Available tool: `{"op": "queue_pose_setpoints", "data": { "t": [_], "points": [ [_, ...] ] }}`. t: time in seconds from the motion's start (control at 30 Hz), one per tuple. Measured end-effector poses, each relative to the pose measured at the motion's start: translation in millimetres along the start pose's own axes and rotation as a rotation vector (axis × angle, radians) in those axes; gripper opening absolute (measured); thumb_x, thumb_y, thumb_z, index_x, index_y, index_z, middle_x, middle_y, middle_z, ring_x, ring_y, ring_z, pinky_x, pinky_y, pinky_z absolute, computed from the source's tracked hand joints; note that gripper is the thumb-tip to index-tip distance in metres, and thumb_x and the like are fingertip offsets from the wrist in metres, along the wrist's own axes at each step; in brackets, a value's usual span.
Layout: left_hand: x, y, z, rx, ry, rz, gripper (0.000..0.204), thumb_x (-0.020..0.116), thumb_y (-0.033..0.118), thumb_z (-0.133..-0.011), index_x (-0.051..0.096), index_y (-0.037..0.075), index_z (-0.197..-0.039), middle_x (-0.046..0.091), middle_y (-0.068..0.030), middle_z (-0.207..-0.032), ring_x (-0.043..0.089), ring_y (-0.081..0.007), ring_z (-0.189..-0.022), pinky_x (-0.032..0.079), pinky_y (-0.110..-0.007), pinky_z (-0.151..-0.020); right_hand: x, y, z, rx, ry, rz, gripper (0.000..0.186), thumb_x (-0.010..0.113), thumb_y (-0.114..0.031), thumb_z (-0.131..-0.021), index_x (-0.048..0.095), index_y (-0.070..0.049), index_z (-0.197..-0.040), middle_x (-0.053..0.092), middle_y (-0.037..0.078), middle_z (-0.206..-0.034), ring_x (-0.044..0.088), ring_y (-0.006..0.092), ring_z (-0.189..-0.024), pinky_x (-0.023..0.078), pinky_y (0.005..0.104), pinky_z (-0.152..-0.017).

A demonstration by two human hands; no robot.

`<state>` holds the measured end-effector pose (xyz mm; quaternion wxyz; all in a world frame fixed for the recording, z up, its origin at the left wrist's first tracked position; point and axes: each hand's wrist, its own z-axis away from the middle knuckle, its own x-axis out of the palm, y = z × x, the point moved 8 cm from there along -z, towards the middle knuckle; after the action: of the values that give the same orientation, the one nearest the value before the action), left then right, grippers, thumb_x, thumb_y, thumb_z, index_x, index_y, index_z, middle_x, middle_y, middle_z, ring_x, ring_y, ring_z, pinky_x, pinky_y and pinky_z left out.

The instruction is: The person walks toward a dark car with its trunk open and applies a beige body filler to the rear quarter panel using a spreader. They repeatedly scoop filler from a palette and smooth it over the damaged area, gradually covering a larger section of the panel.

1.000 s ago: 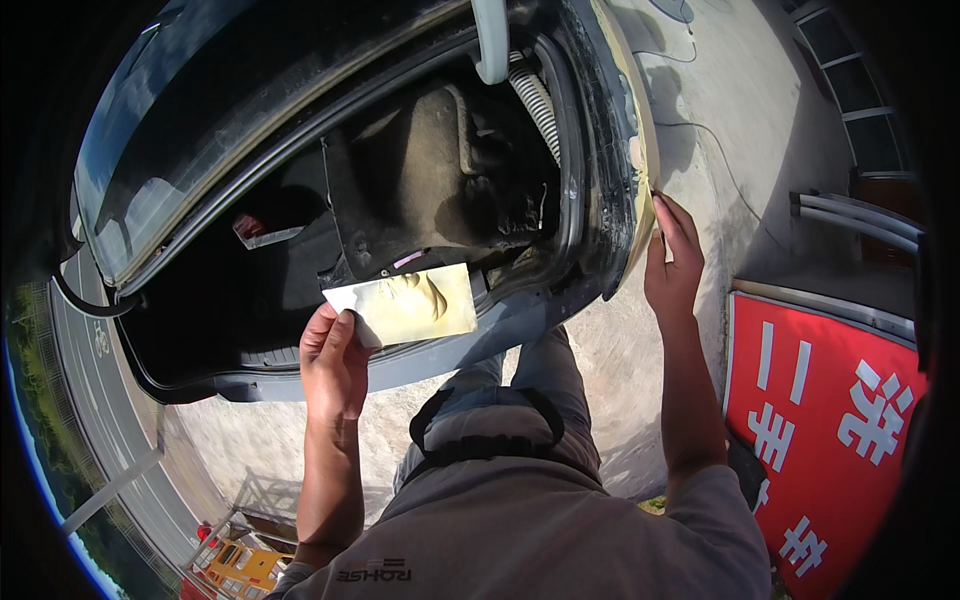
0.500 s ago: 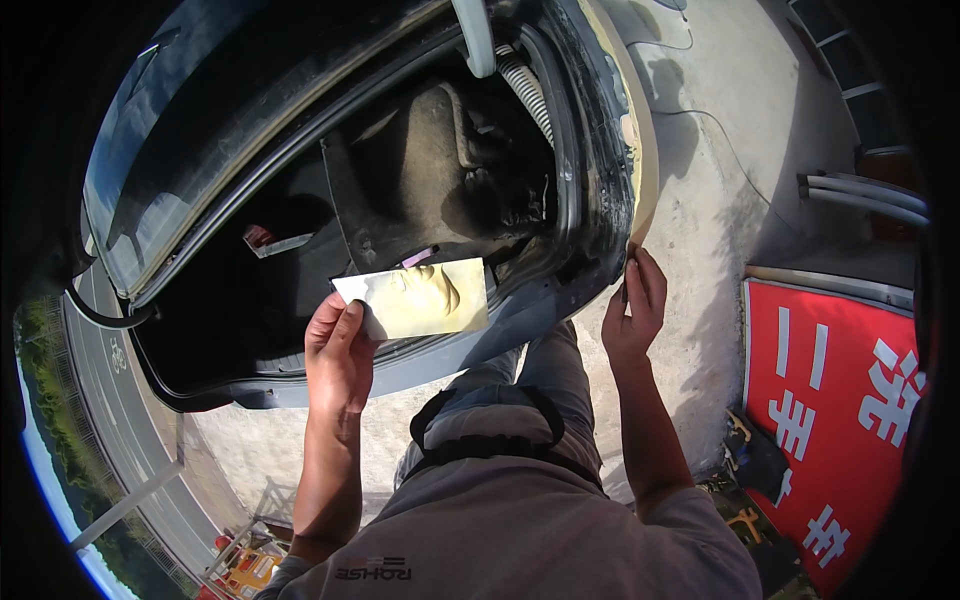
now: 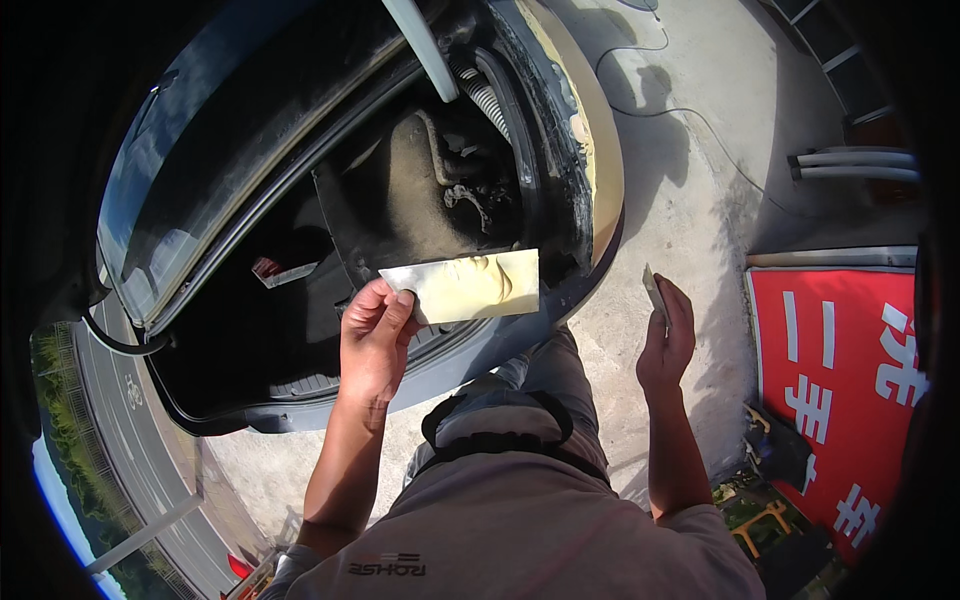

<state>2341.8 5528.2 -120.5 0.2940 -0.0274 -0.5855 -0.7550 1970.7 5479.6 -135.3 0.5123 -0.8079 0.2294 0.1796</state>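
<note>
My left hand [image 3: 376, 342] grips one end of a flat, light rectangular board [image 3: 440, 288], thumb on top. A smeared mound of pale yellow putty [image 3: 488, 284] lies on that board, which is held above the rim of an open car trunk [image 3: 400, 205]. Off to the right, over the ground, my right hand [image 3: 668, 335] pinches a thin flat putty spreader [image 3: 654, 290], seen nearly edge-on. The car's rear corner [image 3: 598, 165] carries a yellowish coat of filler with a rough inner edge; the spreader is apart from it.
A grey strut [image 3: 420, 48] rises over the trunk, near a ribbed hose [image 3: 483, 98]. On the concrete ground [image 3: 700, 205] a thin cable [image 3: 690, 112] runs past the car. A red sign with white characters [image 3: 835, 370] lies at right. A road [image 3: 140, 410] is at left.
My right hand has left the car's filled corner and moved a little right and lower, bringing the spreader into sight. The board has shifted right in the picture; the car has shifted left.
</note>
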Motion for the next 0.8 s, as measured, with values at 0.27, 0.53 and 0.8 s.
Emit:
{"op": "queue_pose_setpoints", "data": {
  "t": [0.27, 0.53, 0.8],
  "points": [
    [97, -29, -3, -0.027, -0.354, -0.054, 0.01, 0.063, 0.009, -0.104, 0.07, 0.003, -0.105, 0.071, -0.0016, -0.098, 0.065, -0.0085, -0.091, 0.055, -0.026, -0.084, -42, -66, -95, 0.052, -0.214, -0.793, 0.039, 0.048, -0.003, -0.101, 0.054, 0.009, -0.138, 0.06, 0.021, -0.133, 0.058, 0.0251, -0.123, 0.042, 0.0383, -0.108],
    [120, -9, -18, 0.132, -0.326, -0.168, 0.014, 0.062, 0.009, -0.104, 0.073, 0.001, -0.107, 0.073, -0.0014, -0.095, 0.064, -0.007, -0.085, 0.053, -0.025, -0.079, -21, -126, -122, -0.27, -0.794, -0.29, 0.033, 0.054, 0.006, -0.093, 0.068, 0.007, -0.123, 0.066, 0.022, -0.126, 0.066, 0.0338, -0.114, 0.052, 0.0384, -0.096],
    [91, -12, -32, 0.121, -0.163, 0.03, 0.012, 0.06, 0.009, -0.105, 0.07, 0.002, -0.103, 0.074, -0.0063, -0.1, 0.071, -0.015, -0.091, 0.06, -0.034, -0.087, -26, -110, -185, -0.597, -0.484, 0.075, 0.044, 0.055, 0.014, -0.08, 0.068, 0.002, -0.12, 0.068, 0.018, -0.122, 0.066, 0.0365, -0.109, 0.055, 0.0406, -0.092]
  ]
}}
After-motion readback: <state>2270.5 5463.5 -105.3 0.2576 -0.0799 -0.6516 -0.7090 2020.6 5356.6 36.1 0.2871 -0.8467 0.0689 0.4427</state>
